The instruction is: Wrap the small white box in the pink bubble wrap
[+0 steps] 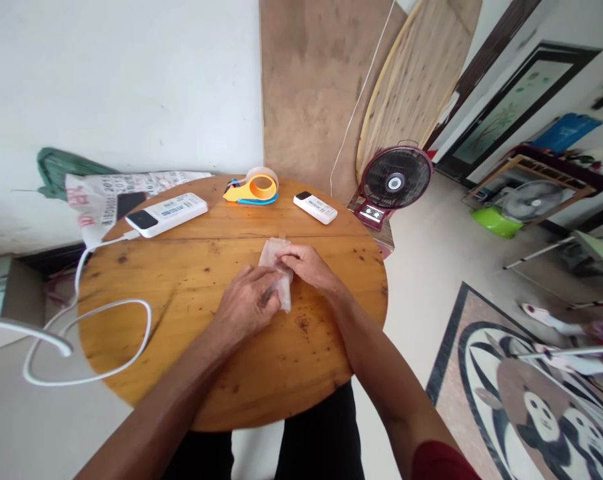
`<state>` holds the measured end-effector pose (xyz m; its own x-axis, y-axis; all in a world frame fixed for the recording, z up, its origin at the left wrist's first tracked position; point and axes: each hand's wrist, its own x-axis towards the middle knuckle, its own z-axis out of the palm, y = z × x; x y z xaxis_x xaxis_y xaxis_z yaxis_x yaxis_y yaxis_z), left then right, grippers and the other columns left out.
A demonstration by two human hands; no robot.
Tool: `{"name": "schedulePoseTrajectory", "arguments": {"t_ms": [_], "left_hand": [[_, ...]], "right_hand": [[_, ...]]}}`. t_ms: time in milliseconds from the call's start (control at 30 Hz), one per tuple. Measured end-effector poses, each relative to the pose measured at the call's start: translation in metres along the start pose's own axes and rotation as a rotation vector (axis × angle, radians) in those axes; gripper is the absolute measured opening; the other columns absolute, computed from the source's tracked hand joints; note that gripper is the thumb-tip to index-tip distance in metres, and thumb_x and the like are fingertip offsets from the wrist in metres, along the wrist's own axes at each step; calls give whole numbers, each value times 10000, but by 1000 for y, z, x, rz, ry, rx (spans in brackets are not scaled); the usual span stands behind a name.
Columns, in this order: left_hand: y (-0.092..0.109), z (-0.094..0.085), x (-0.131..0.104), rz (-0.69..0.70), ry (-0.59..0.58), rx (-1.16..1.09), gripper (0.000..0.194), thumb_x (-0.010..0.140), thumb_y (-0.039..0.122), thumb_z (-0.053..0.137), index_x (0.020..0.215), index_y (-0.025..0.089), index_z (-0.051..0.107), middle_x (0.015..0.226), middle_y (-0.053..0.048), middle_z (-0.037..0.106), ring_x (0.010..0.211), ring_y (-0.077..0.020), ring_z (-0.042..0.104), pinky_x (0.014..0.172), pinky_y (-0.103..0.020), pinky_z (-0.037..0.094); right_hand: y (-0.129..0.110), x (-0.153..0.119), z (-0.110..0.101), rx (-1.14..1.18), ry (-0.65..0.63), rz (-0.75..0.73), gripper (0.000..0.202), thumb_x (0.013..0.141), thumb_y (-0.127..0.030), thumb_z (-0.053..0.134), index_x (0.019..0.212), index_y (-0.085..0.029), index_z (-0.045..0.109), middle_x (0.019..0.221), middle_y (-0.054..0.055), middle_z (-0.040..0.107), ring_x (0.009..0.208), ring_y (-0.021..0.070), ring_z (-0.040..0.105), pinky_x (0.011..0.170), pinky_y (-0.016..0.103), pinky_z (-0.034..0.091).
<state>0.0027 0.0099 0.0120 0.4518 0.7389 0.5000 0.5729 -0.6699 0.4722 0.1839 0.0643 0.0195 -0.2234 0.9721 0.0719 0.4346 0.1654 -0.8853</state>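
A small translucent plastic packet point(277, 270) lies near the middle of a round wooden table point(191, 347). My left hand point(246, 303) rests on the packet's near end with the fingers pinching it. My right hand point(304, 265) presses on its right side, fingertips on top. Most of the packet is covered by my two hands.
A white power bank point(167, 213) with a white cable point(88, 347) lies at the back left. An orange tape dispenser point(254, 187) and a white remote point(315, 207) sit at the back. A red fan point(394, 180) stands on the floor to the right.
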Motion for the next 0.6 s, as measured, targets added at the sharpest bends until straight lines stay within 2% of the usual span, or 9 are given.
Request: {"name": "schedulePoseTrajectory", "arguments": {"t_ms": [167,233,300,400,500,600], "left_hand": [[-1,2,0,-29,16,12,311,781,160,505,1026,194,694,1061,-67,708,906,-233,596,850,-392,511],[0,2,0,-34,17,2,311,779,159,504,1020,192,698,1059,-66,711,909,-234,592,840,-383,515],[1,1,0,-35,21,-8,311,778,157,502,1016,185,699,1058,-68,712,910,-234,592,837,-379,517],[1,1,0,-32,24,-7,308,779,155,501,1013,172,700,1053,-75,714,890,-231,592,833,-378,518],[1,0,0,-28,21,-3,305,779,156,501,1009,163,700,1060,-88,710,887,-234,594,829,-383,517],[1,0,1,-25,13,-7,303,776,154,499,1005,165,697,1059,-88,712,882,-234,599,830,-388,515]], "right_hand": [[8,5,-8,-68,265,35,181,800,-228,541,873,-171,696,802,-2,697,693,112,613,652,214,498],[12,7,-12,-153,319,74,181,795,-259,547,857,-176,695,794,-1,687,684,115,603,623,209,481],[14,10,-14,-216,308,111,183,794,-278,550,822,-173,697,755,4,676,654,117,596,599,211,461],[8,14,-14,-220,224,164,185,787,-294,567,733,-158,680,633,-4,632,554,105,550,537,208,412],[-2,19,-14,-164,135,286,227,775,-336,608,637,-157,623,471,-36,513,430,80,434,443,206,316],[-11,22,-14,-44,86,408,289,762,-369,648,583,-170,542,441,-55,450,378,58,339,390,213,217]]}}
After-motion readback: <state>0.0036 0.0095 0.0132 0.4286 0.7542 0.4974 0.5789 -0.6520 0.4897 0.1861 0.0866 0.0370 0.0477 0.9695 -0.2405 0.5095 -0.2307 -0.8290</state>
